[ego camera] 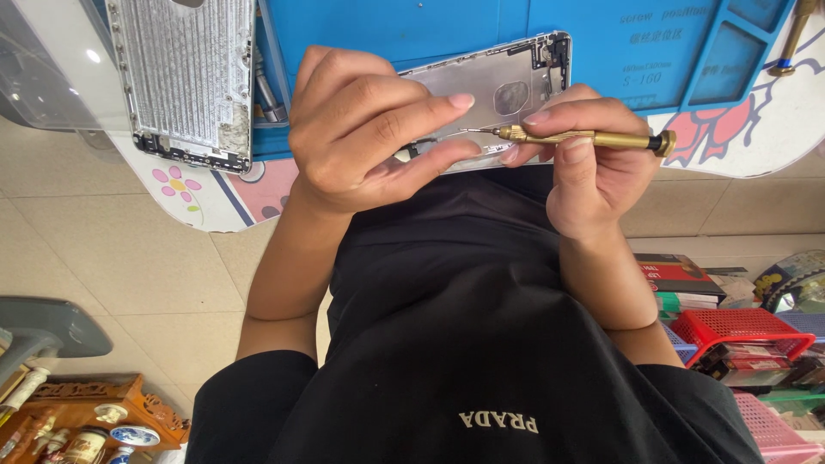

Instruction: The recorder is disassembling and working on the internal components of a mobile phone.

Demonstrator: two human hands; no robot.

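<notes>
**Fine screwdriver work on a bare phone housing**

A silver phone housing (494, 90) lies inner side up at the near edge of a blue work mat (412, 26), and all places below are given from that housing.

To do this step well, I judge the tip should sit square in the screw head, with the housing pinned so it cannot slide, and only light turning pressure from the fingertips.

The left hand (365, 129) covers the housing's left end, fingers curled, forefinger and thumb closed nearly together right at the driver's tip; whether they pinch a small part there I cannot tell. The right hand (593, 167) sits at the housing's lower right edge, fingers clamped on a brass precision screwdriver (571, 136) that lies almost level, its tip meeting the housing's near edge.

1 more stripped housing (185, 77) lies well left of it, and a second brass tool (789, 39) rests far to its right.
</notes>
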